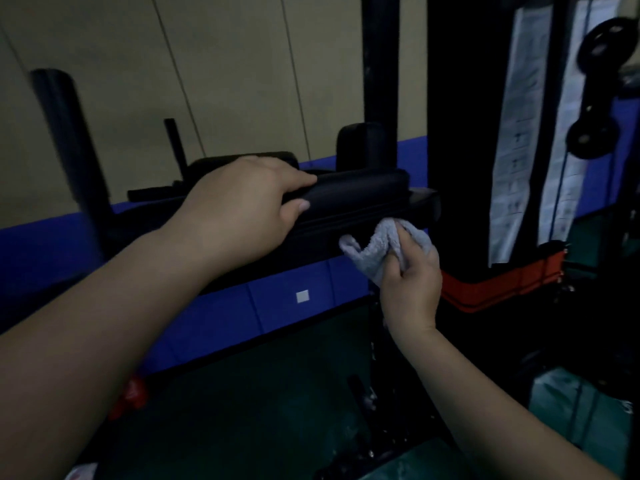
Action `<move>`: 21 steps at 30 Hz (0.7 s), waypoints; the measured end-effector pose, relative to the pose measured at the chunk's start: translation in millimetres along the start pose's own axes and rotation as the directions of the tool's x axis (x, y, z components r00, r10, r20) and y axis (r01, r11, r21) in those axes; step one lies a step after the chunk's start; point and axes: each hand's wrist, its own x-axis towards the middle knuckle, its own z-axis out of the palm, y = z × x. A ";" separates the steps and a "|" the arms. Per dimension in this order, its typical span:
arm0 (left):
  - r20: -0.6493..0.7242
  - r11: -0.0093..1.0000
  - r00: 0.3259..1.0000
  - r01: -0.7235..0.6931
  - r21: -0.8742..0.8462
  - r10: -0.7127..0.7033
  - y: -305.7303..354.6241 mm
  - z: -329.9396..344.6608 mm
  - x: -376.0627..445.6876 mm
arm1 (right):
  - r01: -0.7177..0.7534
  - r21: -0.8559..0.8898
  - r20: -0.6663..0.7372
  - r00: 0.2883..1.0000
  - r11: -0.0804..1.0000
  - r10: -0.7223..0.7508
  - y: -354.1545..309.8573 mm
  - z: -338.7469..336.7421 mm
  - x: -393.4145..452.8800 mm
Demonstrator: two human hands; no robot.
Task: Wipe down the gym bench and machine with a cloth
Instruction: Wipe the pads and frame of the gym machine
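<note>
Fluffy grey cloth [384, 247] looks soft and light, easy to bunch up anywhere. The right hand [412, 278] grips it in curled fingers, pressed against the black pad's [356, 194] front edge. The left hand [242, 202] reaches out and wraps over the pad's top, steadying it.

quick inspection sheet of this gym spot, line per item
surface: black pad of the machine, dim light
job's things: grey cloth against the pad's lower front edge
clutter: red item on the floor, too dark to identify
grippers: left hand grips the pad's top; right hand holds the cloth
cables: thin line by the white sheets, unclear
surroundings: beige wall with blue padding, black upright, pulleys
</note>
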 end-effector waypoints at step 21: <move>0.174 0.997 0.982 0.073 0.014 -0.074 69.6 46.2 110.5 | 0.054 0.069 0.100 0.993 0.996 -0.061 47.5 -41.9 134.8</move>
